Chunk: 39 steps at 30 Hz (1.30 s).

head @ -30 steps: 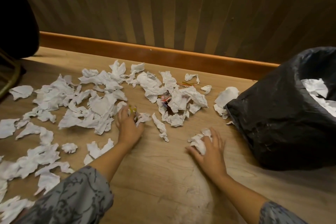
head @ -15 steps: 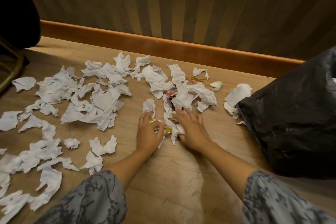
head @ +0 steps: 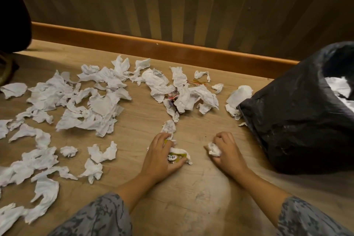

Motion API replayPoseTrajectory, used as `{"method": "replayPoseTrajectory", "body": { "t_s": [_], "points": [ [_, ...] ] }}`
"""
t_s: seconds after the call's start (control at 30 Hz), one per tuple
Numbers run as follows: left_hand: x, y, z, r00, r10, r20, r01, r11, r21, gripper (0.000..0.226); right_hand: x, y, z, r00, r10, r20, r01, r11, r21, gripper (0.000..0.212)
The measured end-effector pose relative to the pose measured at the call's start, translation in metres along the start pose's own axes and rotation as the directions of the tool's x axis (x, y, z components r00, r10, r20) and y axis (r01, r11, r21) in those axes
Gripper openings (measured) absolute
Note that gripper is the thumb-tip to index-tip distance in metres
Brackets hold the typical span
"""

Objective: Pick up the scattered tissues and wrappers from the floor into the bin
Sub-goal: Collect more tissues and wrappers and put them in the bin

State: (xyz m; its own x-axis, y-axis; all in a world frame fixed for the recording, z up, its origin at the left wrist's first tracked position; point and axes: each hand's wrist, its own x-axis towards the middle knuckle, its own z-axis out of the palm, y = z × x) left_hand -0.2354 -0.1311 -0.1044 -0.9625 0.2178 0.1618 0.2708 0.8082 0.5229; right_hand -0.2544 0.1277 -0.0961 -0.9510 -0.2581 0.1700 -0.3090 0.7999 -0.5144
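Crumpled white tissues (head: 92, 105) lie scattered over the wooden floor (head: 191, 197), most of them to the left and middle. A second heap (head: 189, 97) near the wall has colourful wrappers mixed in. My left hand (head: 161, 157) rests on the floor, closed around a yellow-green wrapper (head: 177, 156) and some tissue. My right hand (head: 228, 151) grips a small wad of tissue (head: 214, 149) just left of the bin. The bin (head: 298, 120), lined with a black bag, stands at the right and holds white tissue inside.
A wooden skirting board (head: 172, 50) and a striped panelled wall run along the back. A dark piece of furniture (head: 11, 15) with a metal leg stands at the far left. One tissue (head: 237, 99) lies against the bin's left side.
My hands were together at the middle heap. Both pulled back toward me and apart, the right hand carrying a tissue wad to the right, the left gathering wrapper and tissue.
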Motion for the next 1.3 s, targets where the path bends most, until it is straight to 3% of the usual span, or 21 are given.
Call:
{"method": "replayPoseTrajectory", "body": {
  "t_s": [0.1, 0.23, 0.3, 0.4, 0.57, 0.7, 0.8, 0.93, 1.07, 1.2, 1.3],
  "points": [
    [-0.008, -0.004, -0.001, 0.999, 0.041, 0.027, -0.039, 0.997, -0.069, 0.029, -0.010, 0.007, -0.017, 0.990, 0.137, 0.015, -0.138, 0.990, 0.033, 0.019],
    [-0.009, 0.003, -0.015, 0.995, -0.023, 0.096, 0.037, 0.989, -0.141, 0.022, -0.003, -0.005, -0.033, 0.976, 0.217, 0.025, -0.219, 0.974, 0.054, 0.025],
    [0.002, 0.013, -0.029, 0.994, -0.088, 0.064, 0.099, 0.975, -0.197, 0.018, 0.006, -0.012, -0.039, 0.986, 0.166, 0.014, -0.166, 0.985, 0.055, 0.032],
    [0.032, 0.029, -0.052, 0.992, -0.125, -0.011, 0.118, 0.961, -0.251, 0.052, 0.028, -0.026, -0.057, 1.000, 0.020, -0.008, -0.020, 1.000, 0.000, 0.034],
    [0.083, 0.076, -0.102, 0.983, -0.128, -0.129, 0.095, 0.968, -0.231, 0.022, 0.072, -0.060, -0.124, 0.966, -0.228, -0.121, 0.218, 0.972, -0.087, 0.016],
    [0.113, 0.124, -0.140, 0.989, 0.043, -0.139, -0.059, 0.992, -0.107, 0.063, 0.089, -0.077, -0.183, 0.933, -0.246, -0.262, 0.232, 0.969, -0.084, 0.040],
    [0.128, 0.163, -0.155, 0.988, 0.104, -0.116, -0.129, 0.964, -0.232, 0.076, 0.087, -0.074, -0.220, 0.897, -0.248, -0.367, 0.234, 0.969, -0.083, 0.045],
    [0.149, 0.219, -0.159, 0.982, 0.098, -0.161, -0.142, 0.945, -0.293, 0.051, 0.077, -0.058, -0.259, 0.820, -0.070, -0.568, 0.129, 0.990, 0.065, 0.048],
    [0.173, 0.275, -0.145, 0.971, 0.127, -0.202, -0.186, 0.933, -0.309, 0.021, 0.060, -0.033, -0.293, 0.718, 0.122, -0.685, 0.040, 0.975, 0.217, 0.043],
    [0.192, 0.335, -0.120, 0.976, 0.163, -0.143, -0.209, 0.883, -0.420, 0.011, 0.040, 0.004, -0.317, 0.632, 0.252, -0.733, -0.089, 0.963, 0.254, 0.032],
    [0.207, 0.374, -0.092, 0.984, 0.156, -0.081, -0.176, 0.855, -0.487, 0.034, 0.024, 0.032, -0.323, 0.627, 0.321, -0.710, -0.210, 0.947, 0.244, 0.027]
  ]
}}
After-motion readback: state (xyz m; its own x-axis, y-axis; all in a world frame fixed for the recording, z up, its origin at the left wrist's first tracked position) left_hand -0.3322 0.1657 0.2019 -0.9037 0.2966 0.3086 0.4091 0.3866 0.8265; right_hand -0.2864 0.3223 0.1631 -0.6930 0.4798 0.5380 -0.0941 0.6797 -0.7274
